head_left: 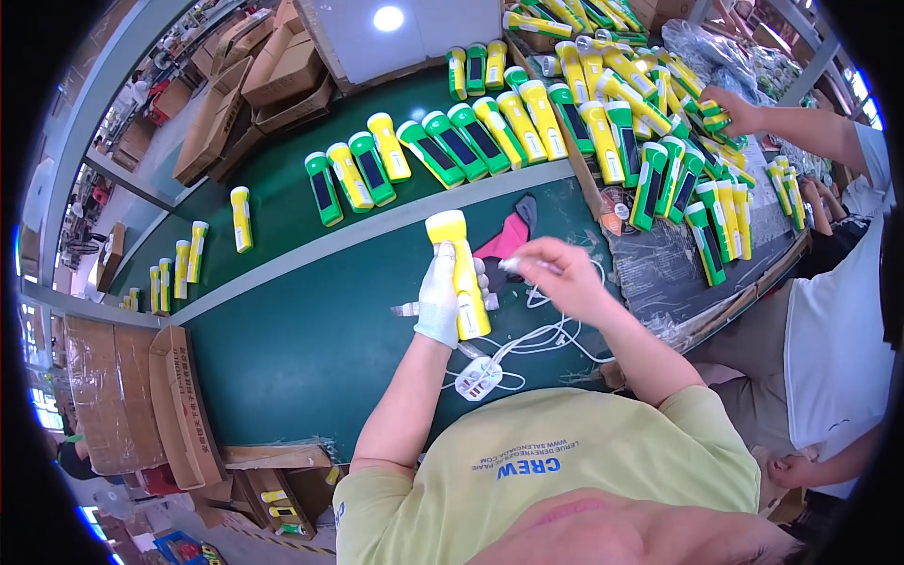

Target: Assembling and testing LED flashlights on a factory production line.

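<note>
My left hand (438,299), in a white glove, is wrapped round a yellow flashlight (467,287) with a white head. It holds the flashlight upright over the green worktable (282,348). To its right, my bare right hand (570,281) pinches a small white piece that looks like a cable plug (509,266), apart from the flashlight. White cables (556,331) lie in loops below, running to a white multi-port charger block (478,379) near my body. A pink and grey cloth (514,234) lies behind my hands. Metal plug ends (405,310) show beside the glove.
A green conveyor belt (273,207) carries several yellow and green flashlights beyond a grey rail. At right, many flashlights cover a cardboard-topped bench (659,273), where a co-worker's hand (733,111) grips some. Cardboard boxes (118,395) stand at left.
</note>
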`<state>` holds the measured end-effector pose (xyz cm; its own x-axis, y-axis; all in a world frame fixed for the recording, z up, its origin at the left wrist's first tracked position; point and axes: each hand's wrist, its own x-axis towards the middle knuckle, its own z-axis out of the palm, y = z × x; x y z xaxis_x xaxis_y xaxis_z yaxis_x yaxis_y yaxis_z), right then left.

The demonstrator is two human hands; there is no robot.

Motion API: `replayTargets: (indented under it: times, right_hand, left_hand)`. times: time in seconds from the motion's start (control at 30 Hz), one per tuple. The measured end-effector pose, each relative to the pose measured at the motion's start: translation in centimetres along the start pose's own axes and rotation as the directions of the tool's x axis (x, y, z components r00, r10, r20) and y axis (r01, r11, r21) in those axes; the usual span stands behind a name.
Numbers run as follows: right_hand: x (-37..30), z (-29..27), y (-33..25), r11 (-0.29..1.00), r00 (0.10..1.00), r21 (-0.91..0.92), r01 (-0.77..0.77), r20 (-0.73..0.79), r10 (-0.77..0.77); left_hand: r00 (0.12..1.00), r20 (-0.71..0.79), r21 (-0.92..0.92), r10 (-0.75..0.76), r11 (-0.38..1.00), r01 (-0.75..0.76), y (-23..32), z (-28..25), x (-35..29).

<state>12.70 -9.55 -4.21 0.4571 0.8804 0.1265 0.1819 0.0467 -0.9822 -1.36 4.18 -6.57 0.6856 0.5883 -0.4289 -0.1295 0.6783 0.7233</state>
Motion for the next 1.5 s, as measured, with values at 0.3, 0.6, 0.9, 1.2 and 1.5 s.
replayTargets:
  times: [0.3,0.6,0.9,1.2,1.5]
  right_hand:
    - [1.3,1.8,-2.0,0.344,0.779,-0.729,0.591,0.406,-0.478]
    - [-3.3,3.0,-0.7,0.691,0.762,-0.438,0.574,0.595,-0.256]
    - [-4.9,3.7,-0.4,0.994,0.922,0.09,0.061,0.376,-0.091]
    - [-4.1,3.2,1.2,0.941,0.853,-0.151,0.303,0.482,-0.198]
    - [-6.0,3.6,1.1,0.924,0.889,-0.236,0.303,0.418,-0.185]
  left_hand:
    - [0.958,0.102,0.196,0.268,0.939,-0.283,-0.5,1.4,1.6]
    - [0.896,0.262,0.014,0.359,0.927,-0.375,2.5,2.9,-0.6]
    - [0.93,0.161,0.027,0.332,0.94,-0.34,0.9,2.6,-0.5]
    - [0.933,0.142,0.184,0.33,0.918,-0.352,1.1,2.2,0.9]
    - [0.999,0.049,0.021,0.017,1.0,-0.018,1.1,0.6,3.6]
